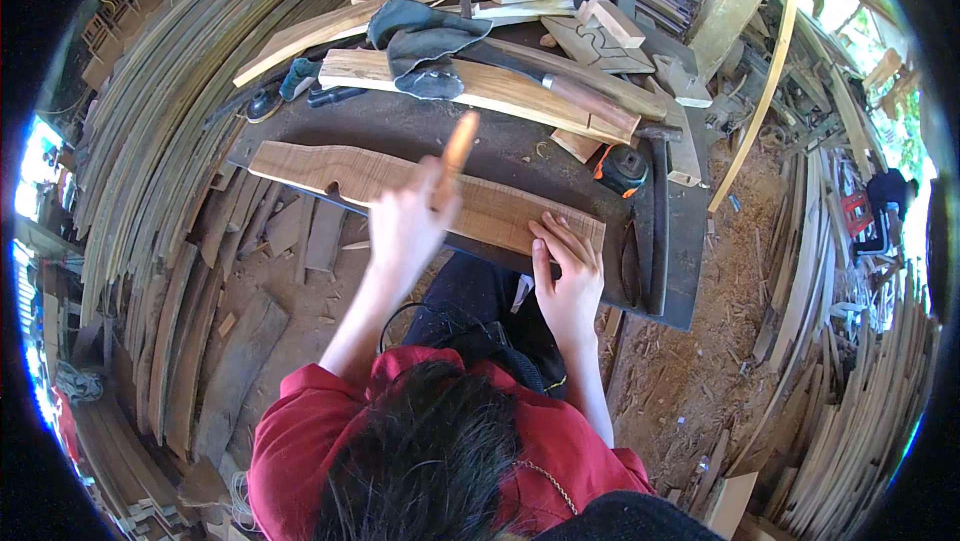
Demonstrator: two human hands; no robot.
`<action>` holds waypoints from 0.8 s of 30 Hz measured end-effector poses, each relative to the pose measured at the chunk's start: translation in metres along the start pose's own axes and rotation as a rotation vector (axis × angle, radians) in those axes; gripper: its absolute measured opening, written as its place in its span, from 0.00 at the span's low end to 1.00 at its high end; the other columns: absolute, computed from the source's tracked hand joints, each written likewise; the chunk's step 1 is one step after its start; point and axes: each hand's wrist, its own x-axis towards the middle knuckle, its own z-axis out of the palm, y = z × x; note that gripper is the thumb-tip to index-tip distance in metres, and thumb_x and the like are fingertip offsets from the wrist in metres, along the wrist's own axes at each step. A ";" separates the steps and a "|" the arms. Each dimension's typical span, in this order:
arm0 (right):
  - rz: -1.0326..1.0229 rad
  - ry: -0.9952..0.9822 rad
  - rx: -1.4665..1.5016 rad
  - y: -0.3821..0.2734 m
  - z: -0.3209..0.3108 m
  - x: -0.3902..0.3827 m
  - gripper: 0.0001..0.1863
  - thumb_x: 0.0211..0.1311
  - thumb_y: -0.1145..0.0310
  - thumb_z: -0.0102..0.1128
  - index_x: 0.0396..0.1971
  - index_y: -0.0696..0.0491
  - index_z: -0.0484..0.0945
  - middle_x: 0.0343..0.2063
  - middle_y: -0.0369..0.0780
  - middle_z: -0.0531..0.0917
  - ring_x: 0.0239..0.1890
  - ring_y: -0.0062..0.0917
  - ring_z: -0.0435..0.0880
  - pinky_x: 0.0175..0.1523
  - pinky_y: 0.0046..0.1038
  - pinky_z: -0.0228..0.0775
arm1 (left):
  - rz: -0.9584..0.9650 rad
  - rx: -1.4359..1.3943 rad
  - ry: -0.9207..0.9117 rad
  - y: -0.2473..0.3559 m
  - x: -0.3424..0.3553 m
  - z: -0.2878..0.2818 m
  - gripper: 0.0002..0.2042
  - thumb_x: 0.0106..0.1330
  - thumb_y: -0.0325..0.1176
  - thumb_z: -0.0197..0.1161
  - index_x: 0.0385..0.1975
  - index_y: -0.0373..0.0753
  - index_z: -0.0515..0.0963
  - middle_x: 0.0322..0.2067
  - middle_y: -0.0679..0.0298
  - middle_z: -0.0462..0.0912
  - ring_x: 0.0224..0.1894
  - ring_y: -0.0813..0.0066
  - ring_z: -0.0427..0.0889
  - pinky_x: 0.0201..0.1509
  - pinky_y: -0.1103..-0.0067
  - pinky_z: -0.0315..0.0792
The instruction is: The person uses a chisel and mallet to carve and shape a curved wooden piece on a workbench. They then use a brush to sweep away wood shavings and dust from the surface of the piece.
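Note:
A long brown wooden board (470, 209) with a small notch in its near edge lies along the front of the dark table. Over its middle, my left hand (408, 226) is closed around a light wooden handle (458, 146) pointing up and away; motion blurs both. Whatever the handle belongs to is hidden by the hand. My right hand (568, 266) lies on the board's right end, fingers stretched flat and thumb apart. Behind the board, a dark cloth (425, 46) drapes over a pale piece of wood (490, 86).
An orange-and-black tape measure (622, 169) sits at the table's (690, 251) right, near a long dark metal bar (659, 231). A tool with a brown wooden handle (590, 106) rests among the offcuts behind. Stacked planks (150, 161) crowd the left; shavings cover the floor (690, 371).

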 end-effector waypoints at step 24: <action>0.014 -0.004 -0.007 0.000 0.000 0.002 0.10 0.57 0.71 0.57 0.38 0.52 0.82 0.42 0.39 0.82 0.49 0.31 0.79 0.53 0.32 0.67 | -0.008 -0.125 -0.039 0.020 -0.004 0.003 0.10 0.56 0.38 0.63 0.30 0.39 0.77 0.15 0.57 0.78 0.14 0.62 0.80 0.19 0.70 0.73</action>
